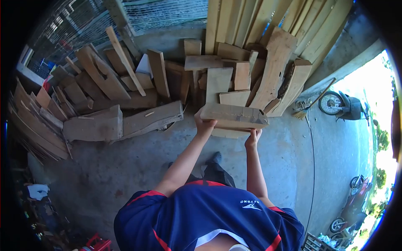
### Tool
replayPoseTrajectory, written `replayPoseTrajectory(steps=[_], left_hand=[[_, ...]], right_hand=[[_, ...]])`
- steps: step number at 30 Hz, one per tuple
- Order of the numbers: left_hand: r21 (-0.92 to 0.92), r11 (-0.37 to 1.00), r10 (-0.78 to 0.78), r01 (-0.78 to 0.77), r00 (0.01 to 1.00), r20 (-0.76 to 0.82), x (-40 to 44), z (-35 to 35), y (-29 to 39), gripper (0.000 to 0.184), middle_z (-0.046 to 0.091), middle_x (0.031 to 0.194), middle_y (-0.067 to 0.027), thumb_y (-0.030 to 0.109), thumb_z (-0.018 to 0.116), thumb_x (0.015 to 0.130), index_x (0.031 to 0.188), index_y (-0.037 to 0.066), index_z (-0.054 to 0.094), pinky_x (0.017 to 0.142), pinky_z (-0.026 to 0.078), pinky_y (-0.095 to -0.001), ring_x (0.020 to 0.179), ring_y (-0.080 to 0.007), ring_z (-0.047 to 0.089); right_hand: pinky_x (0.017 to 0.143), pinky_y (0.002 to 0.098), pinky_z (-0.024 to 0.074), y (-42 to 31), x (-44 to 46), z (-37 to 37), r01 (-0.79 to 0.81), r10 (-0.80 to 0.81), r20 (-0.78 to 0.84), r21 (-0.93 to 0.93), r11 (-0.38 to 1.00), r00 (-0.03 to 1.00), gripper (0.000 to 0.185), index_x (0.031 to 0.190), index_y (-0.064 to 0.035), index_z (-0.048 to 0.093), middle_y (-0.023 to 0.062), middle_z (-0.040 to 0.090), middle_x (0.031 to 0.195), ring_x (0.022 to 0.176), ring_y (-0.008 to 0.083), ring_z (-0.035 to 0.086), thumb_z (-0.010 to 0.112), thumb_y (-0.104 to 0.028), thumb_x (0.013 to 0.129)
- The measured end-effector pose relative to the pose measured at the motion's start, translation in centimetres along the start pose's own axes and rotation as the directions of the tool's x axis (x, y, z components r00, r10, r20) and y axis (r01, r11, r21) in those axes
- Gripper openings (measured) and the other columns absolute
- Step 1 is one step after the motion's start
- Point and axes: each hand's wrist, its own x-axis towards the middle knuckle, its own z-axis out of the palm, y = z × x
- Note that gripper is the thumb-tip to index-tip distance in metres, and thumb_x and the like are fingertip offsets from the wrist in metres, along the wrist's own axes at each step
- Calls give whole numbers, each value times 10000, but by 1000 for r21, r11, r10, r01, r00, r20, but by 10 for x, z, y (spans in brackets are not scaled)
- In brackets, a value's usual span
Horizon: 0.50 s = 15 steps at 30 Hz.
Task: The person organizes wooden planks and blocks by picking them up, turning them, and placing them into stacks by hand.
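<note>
A thick piece of wood [232, 112], short and roughly rectangular with dark marks along its right part, is held up in front of me. My left hand [205, 124] grips its left end, thumb along the near side. Near its right end, my right hand [253, 137] is closed on the lower edge. The fingers beneath the wood are mostly hidden. Just behind it, a pale board [219, 83] and a small plank [234, 98] lean in the pile. Below the held piece, the edge of another light board [230, 133] shows.
Boards and offcuts lean along the wall, including a tall slab [274, 69] and long yellowish planks [234, 23]. Thick slabs [94, 124] lie at left on the concrete floor [125, 167]. A broom [303, 112] and a motorbike [343, 104] stand at right; a cable [313, 167] crosses the floor.
</note>
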Motion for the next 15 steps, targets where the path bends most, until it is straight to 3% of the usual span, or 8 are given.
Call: replayPoseTrajectory(steps=[3,6,9,13,15], left_hand=[[-5,1000,12,-12,1000,-12,2,-38,16,603,532,753,11,533,701,563,821,14,536,613,410,-227,699,-75,504],[-11,1000,27,-29,992,-127,9,-75,36,568,538,763,10,499,709,577,823,16,538,613,412,-228,696,-75,507],[-6,998,-56,56,980,-190,21,-115,61,530,547,759,10,468,712,592,812,15,546,614,414,-229,697,-71,508],[115,990,-59,78,985,-159,34,-172,91,487,557,716,2,437,713,608,784,11,556,590,412,-225,667,-72,507],[167,985,-28,52,989,-143,44,-198,106,476,559,693,-1,431,711,612,771,9,558,576,411,-224,651,-73,507]], right_hand=[[687,268,363,6,-16,30,-31,31,26,-3,1000,999,518,825,8,516,45,531,777,752,125,467,583,-491,704],[703,267,358,-5,-34,75,-69,70,36,-19,997,997,518,832,7,513,50,528,794,766,128,466,581,-492,706],[709,266,350,-9,-53,123,-72,73,9,-58,996,997,506,845,2,510,52,521,807,771,129,459,568,-484,720],[706,268,343,-5,-82,175,-150,151,9,-71,986,988,500,862,3,507,50,515,812,768,129,451,547,-479,738],[764,276,323,-1,-93,199,-248,243,128,22,969,961,463,893,-31,444,43,479,854,819,126,425,493,-477,783]])
